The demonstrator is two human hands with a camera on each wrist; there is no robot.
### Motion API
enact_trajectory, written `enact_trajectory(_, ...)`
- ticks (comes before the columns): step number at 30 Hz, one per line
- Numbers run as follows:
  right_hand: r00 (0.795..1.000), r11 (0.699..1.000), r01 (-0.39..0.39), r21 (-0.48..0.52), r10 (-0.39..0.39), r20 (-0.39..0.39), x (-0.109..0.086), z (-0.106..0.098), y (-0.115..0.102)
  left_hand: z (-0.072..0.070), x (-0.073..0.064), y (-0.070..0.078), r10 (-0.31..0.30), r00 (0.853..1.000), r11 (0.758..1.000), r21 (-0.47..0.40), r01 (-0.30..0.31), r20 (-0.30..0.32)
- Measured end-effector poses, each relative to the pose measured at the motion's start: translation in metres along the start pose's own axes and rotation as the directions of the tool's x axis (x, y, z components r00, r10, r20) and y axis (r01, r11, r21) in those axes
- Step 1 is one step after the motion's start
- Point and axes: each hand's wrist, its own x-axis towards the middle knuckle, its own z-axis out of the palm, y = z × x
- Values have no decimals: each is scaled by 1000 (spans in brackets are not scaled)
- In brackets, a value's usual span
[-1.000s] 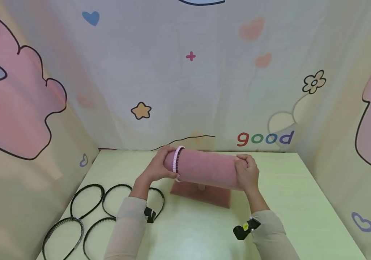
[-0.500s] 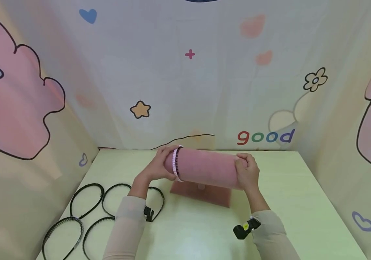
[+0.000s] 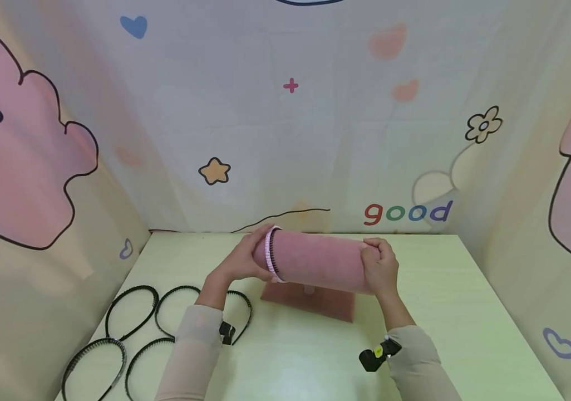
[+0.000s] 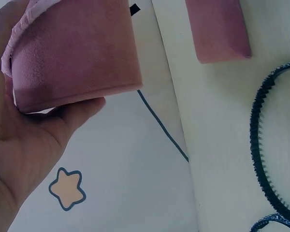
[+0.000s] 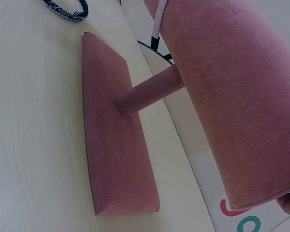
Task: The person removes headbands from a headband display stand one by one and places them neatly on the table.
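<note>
A pink plush headband stand (image 3: 323,260) has a thick horizontal roll on a short post (image 5: 150,92) over a flat base (image 3: 310,301). Around the roll's left end sits a white headband (image 3: 269,253) with dark teeth along its inner side. My left hand (image 3: 242,259) holds the headband there, fingers over the top and thumb below; the left wrist view shows the band (image 4: 26,24) close against the fingers. At the opposite end my right hand (image 3: 382,266) grips the roll, its thumb on the near side. Most of that hand is out of the right wrist view.
Several dark toothed headbands lie on the table's left side, among them a front-left one (image 3: 94,367) and a back-left one (image 3: 132,312). My left sleeve (image 3: 190,351) partly covers others. A printed curtain (image 3: 265,128) encloses the pale table (image 3: 441,312) at the back and sides.
The white headband's lower end has shifted slightly right along the roll, so the band now slants more. My right hand keeps its place on the roll.
</note>
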Motion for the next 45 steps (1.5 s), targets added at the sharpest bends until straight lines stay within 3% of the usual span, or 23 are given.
enact_trajectory(6,1000,1000,21,-3,-21,-4,1,-1,-1,0,1,3,-59,998,998,33,59,5)
enact_trajectory(13,1000,1000,21,12,-21,-3,1,0,-1,-1,0,-5,-54,999,998,-38,54,3)
enact_trajectory(26,999,999,33,10,-32,-17,-1,1,3,-4,-6,-9,-180,983,967,-178,183,34)
enact_trajectory(35,1000,999,26,30,-25,-10,0,0,4,-15,-11,19,-79,993,976,-196,94,84)
enact_trajectory(38,1000,999,24,34,-24,-5,0,0,4,-14,-10,11,-76,994,985,-150,87,73)
enact_trajectory(45,1000,999,18,40,-18,7,0,1,4,-8,-3,-16,-156,986,981,-104,161,63)
